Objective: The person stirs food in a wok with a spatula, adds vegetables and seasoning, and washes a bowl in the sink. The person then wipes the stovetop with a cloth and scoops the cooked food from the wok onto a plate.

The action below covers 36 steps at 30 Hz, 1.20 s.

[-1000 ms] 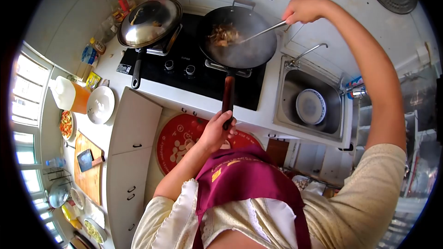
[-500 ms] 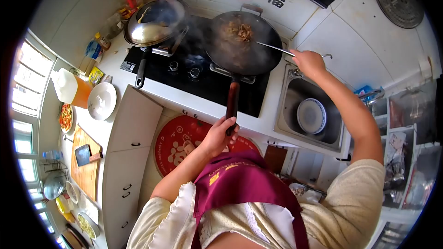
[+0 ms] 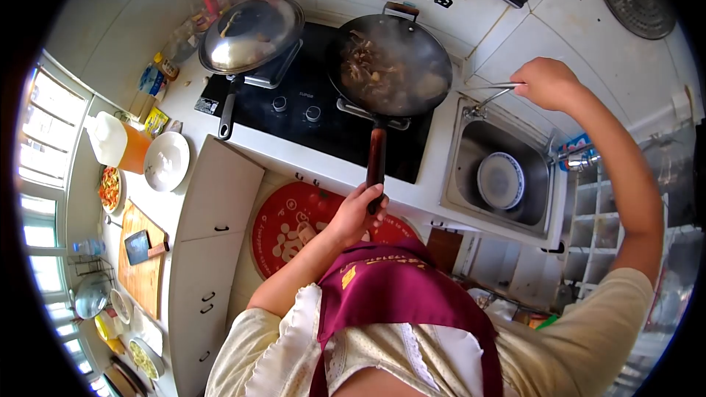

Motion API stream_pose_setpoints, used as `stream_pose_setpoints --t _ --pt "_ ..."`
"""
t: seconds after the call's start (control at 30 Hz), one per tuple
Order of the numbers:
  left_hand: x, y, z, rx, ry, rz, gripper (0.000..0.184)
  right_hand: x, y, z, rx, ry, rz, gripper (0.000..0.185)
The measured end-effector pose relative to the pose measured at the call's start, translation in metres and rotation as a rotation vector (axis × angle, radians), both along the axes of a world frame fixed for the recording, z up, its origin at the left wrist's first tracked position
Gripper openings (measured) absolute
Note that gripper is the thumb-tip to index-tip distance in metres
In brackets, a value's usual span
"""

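My left hand (image 3: 360, 213) is wrapped round the wooden handle of a dark wok (image 3: 430, 48) on the right side of the cooktop. Steaming brown food (image 3: 368, 70) lies mostly in the wok's left half. Out past the wok's right rim, above the sink's back edge, my right hand (image 3: 548, 84) is closed on the thin metal handle of a long cooking spatula (image 3: 478, 87). Its shaft points left to the wok, where steam blurs its head near the right wall.
A lidded pan (image 3: 250, 37) sits on the left burner. The sink (image 3: 460, 176) at right holds a bowl (image 3: 500, 180). On the left counter are a white plate (image 3: 167, 162), an oil jug (image 3: 118, 143), and a cleaver (image 3: 137, 248) on a cutting board (image 3: 140, 287).
My right hand has moved right and slightly up, drawing the spatula toward the wok's right side. The food is spread further left and lower. My left hand stays on the wok handle.
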<state>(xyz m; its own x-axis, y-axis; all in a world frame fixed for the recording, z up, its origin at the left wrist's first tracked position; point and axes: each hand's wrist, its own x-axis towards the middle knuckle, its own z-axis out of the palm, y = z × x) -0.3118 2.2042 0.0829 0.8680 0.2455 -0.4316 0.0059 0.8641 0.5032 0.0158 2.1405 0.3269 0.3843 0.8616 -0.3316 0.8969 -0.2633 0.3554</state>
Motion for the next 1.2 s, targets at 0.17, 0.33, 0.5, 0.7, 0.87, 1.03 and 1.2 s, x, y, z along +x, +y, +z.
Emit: stream_pose_setpoints --t 0.17,0.33,0.5,0.7,0.87,1.03,1.2 --pt "0.001 -0.004 -0.001 -0.012 -0.01 0.018 0.017 -0.031 0.054 -0.045 -0.058 0.329 0.134 0.031" --pt "-0.001 -0.002 0.002 0.006 0.003 0.009 0.018 0.0 0.078 -0.049 0.144 0.712 -0.506 0.029" --pt "-0.002 0.0 0.005 0.0 0.021 0.027 0.018 0.009 0.048 -0.001 0.208 0.725 -0.655 0.026" --pt "-0.001 0.002 0.009 0.012 0.049 0.024 0.017 0.035 0.069 -0.122 0.18 0.136 0.117 0.031" --pt "-0.005 0.003 0.007 0.009 0.056 0.025 0.017 -0.001 0.06 0.003 -0.076 0.055 0.133 0.022" --pt "-0.006 0.001 -0.008 0.014 0.05 -0.019 0.018 0.007 0.063 0.036 -0.253 -0.086 0.196 0.013" --pt "-0.004 -0.005 -0.005 0.086 0.073 0.066 0.026 0.005 0.085 -0.041 0.074 -0.259 0.299 0.015"
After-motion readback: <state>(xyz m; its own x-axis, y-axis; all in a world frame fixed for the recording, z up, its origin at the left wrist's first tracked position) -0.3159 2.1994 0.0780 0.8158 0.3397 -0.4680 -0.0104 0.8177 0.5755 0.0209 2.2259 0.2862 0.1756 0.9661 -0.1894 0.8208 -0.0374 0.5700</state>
